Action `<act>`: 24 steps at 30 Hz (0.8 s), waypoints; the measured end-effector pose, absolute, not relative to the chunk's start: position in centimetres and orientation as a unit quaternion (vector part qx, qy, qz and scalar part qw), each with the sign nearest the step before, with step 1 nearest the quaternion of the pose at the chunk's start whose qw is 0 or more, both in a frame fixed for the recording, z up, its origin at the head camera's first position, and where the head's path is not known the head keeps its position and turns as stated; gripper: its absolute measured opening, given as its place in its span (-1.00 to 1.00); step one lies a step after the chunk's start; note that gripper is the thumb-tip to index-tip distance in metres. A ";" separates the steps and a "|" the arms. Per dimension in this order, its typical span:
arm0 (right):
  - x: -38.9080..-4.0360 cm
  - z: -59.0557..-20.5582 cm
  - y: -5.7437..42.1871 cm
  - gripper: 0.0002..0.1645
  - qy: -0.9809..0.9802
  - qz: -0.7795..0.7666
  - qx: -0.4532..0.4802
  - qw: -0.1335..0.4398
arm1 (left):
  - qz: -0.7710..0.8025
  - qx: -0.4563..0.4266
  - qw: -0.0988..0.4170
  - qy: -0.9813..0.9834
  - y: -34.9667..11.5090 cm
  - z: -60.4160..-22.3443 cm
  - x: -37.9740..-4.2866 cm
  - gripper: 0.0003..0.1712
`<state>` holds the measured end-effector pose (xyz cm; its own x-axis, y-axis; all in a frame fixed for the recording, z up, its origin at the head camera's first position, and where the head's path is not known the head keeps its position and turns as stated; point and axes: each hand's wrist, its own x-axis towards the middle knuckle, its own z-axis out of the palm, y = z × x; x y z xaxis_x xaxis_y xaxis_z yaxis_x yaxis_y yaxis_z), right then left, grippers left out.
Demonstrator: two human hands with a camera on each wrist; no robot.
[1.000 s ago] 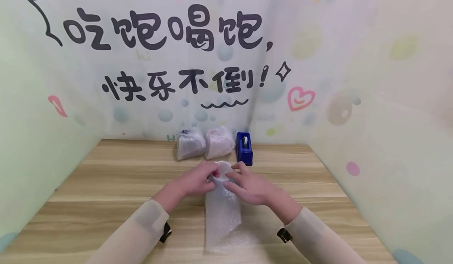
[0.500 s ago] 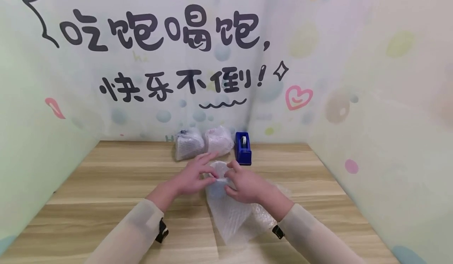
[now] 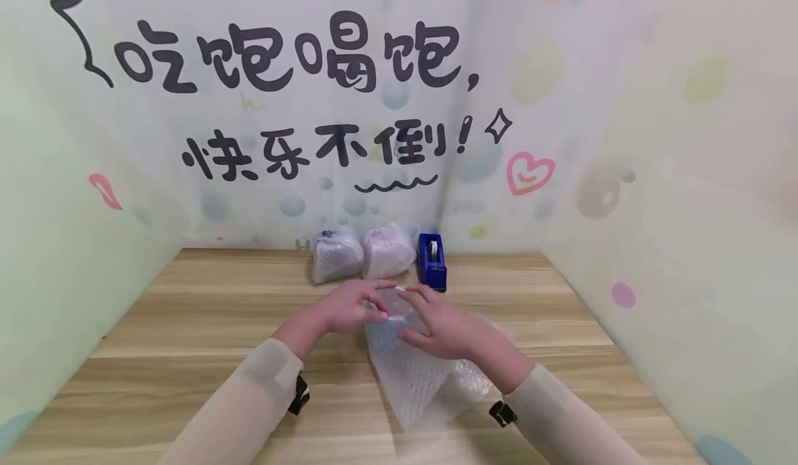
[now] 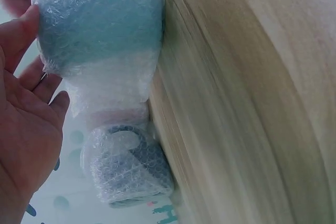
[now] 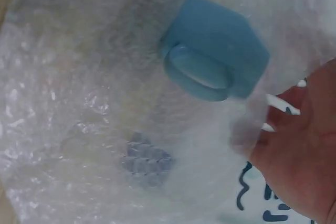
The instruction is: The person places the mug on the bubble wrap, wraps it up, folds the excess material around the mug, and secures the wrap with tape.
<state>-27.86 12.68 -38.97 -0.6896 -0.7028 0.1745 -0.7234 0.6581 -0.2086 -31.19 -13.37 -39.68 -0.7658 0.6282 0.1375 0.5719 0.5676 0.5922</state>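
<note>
A blue mug with a handle stands inside a sheet of bubble wrap, seen through the plastic in the right wrist view. My left hand pinches the wrap at the mug's top rim, its index finger reaching across the opening. In the left wrist view that thumb and the fingertips lie along the edge of the wrapped mug. From the other side my right hand holds the wrap, fingers bent over the top and thumb at the mug's side. Its fingertips are partly hidden behind the plastic in the right wrist view.
Two bundles in bubble wrap, a dark one and a pinkish one, sit against the back wall. Beside them stands a blue tape dispenser. The loose wrap trails over the wooden table toward the front right.
The loose tail of the wrap has swung from straight in front toward the right. My left fingers have come out of the top opening and now lie across the rim.
</note>
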 end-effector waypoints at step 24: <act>-22.4 -40.4 12.5 -0.75 -0.746 0.005 0.590 0.307 | 0.302 0.355 0.012 0.885 -13.6 -40.1 -30.9 -0.79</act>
